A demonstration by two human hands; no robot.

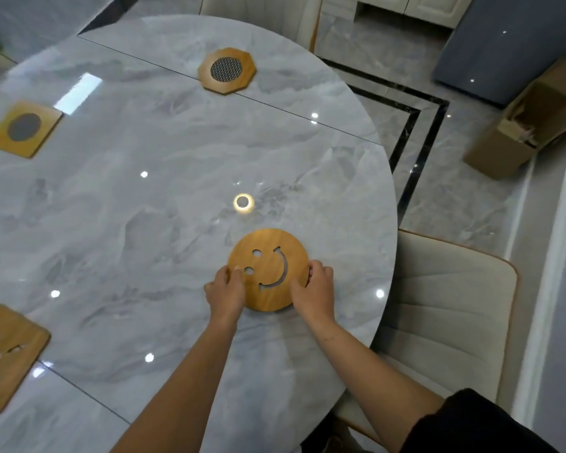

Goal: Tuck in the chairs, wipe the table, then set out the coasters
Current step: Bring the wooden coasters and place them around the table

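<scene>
Head view: hands (270, 291) grip sideways-facing smiley coaster (268, 268).

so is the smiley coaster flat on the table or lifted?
Looks flat: the smiley coaster lies on the table, left hand and right hand at its edges.

A glossy, grey marble-patterned round table (138, 204) with straight seams across its top is carrying four flat wooden coasters. A round wooden coaster with a cut-out smiling face (268, 269) is lying flat near the right edge. An octagonal wooden coaster with a round mesh centre (226, 70) is sitting at the far side, across a seam. A square wooden coaster with a grey disc centre (24, 128) is resting at the left. A square wooden coaster with slotted cut-outs (9, 356) is lying at the near left.
</scene>
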